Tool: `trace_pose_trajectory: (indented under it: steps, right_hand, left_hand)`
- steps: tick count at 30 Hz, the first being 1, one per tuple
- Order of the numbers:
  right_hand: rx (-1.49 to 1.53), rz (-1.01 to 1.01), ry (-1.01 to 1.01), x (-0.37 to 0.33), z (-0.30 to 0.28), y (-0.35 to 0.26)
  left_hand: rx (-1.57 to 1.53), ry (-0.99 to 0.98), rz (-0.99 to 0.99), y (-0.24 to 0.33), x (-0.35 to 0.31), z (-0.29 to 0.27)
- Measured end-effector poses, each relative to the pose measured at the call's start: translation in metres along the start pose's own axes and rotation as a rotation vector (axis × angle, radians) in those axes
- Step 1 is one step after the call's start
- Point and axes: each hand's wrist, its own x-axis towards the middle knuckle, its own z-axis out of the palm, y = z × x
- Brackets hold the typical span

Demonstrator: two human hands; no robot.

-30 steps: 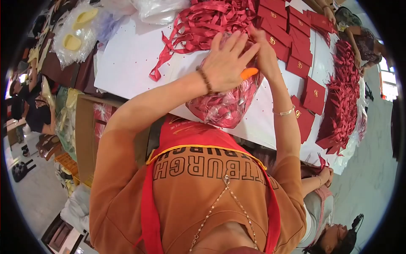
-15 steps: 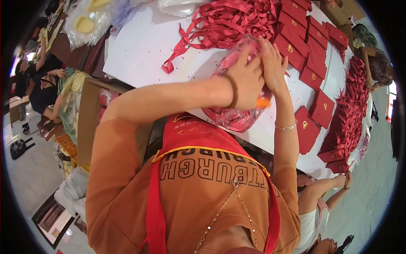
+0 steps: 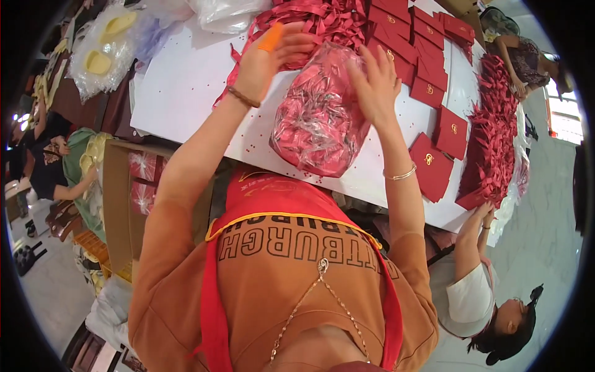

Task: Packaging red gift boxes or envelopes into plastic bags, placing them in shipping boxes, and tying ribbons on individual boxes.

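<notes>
A clear plastic bag packed with red items (image 3: 319, 118) lies at the near edge of the white table (image 3: 186, 93); what exactly fills it is hard to make out through the wrinkles. My right hand (image 3: 375, 87) rests on the bag's right side with its fingers spread. To the bag's upper left, my left hand (image 3: 263, 62) is raised off it, fingers stretched out. An orange piece (image 3: 271, 37) sits at one of its fingers, apparently a finger cover. Past the bag lies a heap of red ribbons (image 3: 322, 22).
Red printed cards or pouches (image 3: 427, 90) lie in overlapping rows at the right. Beyond them runs a long pile of red ribboned pieces (image 3: 493, 130), with co-workers nearby. An open cardboard box (image 3: 121, 198) stands at my left. Bubble-wrapped yellow items (image 3: 99, 62) lie at the far left.
My left hand has lifted off the bag and swung up and left. The right hand stays at the bag's right side, fingers more spread. The bag is now in fuller view.
</notes>
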Motion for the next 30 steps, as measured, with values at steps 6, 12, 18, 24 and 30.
trace_pose_trajectory:
  steps: [6,12,18,24,30]
  right_hand:
    - [-0.157,-0.404,-0.171,-0.031,-0.01,-0.057]
    - [-0.122,-0.274,-0.194,-0.065,-0.062,0.007]
    - [1.005,0.635,0.167,-0.139,-0.068,0.084]
    - [1.437,0.894,0.23,-0.177,-0.054,0.103]
    - [1.562,0.798,0.12,-0.165,-0.031,0.058]
  left_hand:
    - [0.364,0.129,-0.031,-0.196,-0.027,-0.086]
    - [0.48,0.208,-0.517,-0.125,-0.035,-0.032]
    - [0.249,-0.165,-0.625,-0.159,-0.04,0.012]
    - [-0.34,-0.198,-0.701,-0.163,-0.044,0.055]
    - [-0.02,-0.082,-0.709,-0.107,-0.056,0.039]
